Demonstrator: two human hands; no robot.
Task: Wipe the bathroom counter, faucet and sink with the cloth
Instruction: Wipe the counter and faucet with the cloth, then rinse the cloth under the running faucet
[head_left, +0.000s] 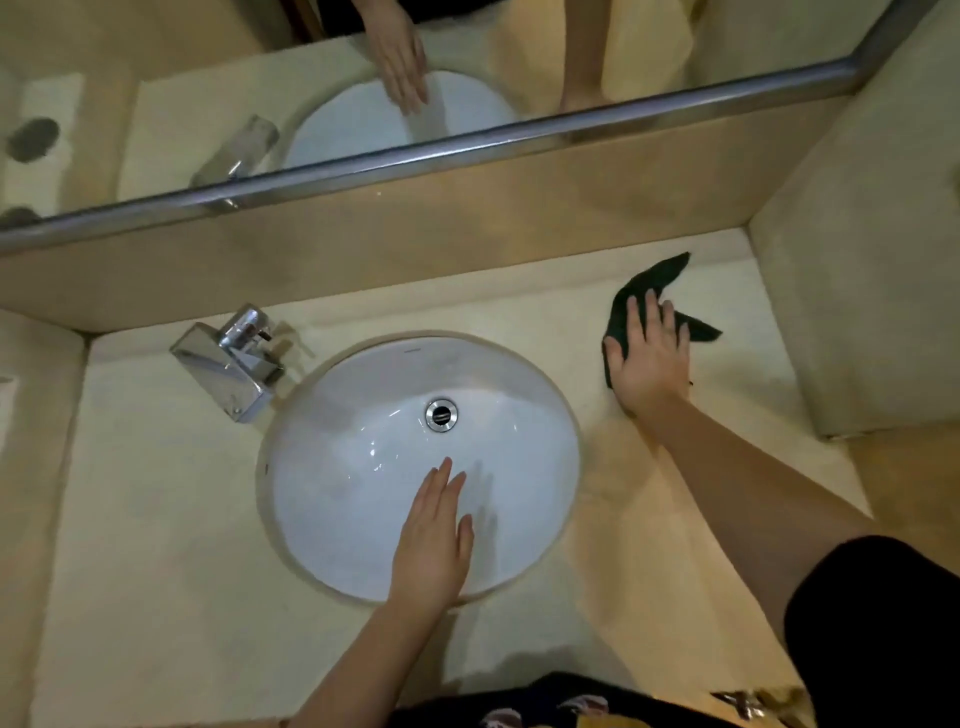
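chrome at centre left: the faucet (228, 358) stands on the pale counter (156, 519), just beside the upper-left rim of the sink (363, 415), its blocky spout angled down toward the bowl. above it, across the upper left of the frame, the mirror (156, 104) shows the faucet, the bowl and a flat hand, with a metal rail along its lower edge.

moving to the centre, the white oval sink is set into the counter, and the round metal drain (441, 414) shines in the upper middle of the bowl. the left hand (434, 540) comes in from the bottom centre over the near rim, fingers straight and together, palm down, gripping nothing. a faint shadow lies on the bowl beside it, and i cannot tell whether it touches the porcelain.

over to the right, the right hand (652, 358) lies spread flat, fingers straight and apart, pressing down on the dark green cloth (654, 280). the cloth is on the counter well right of the sink, at middle right of the frame, with points sticking out past the fingertips toward the back wall and to the right. the bare forearm runs down to a black sleeve (872, 623) at lower right. beyond the cloth, a beige side wall (857, 260) closes off the counter.
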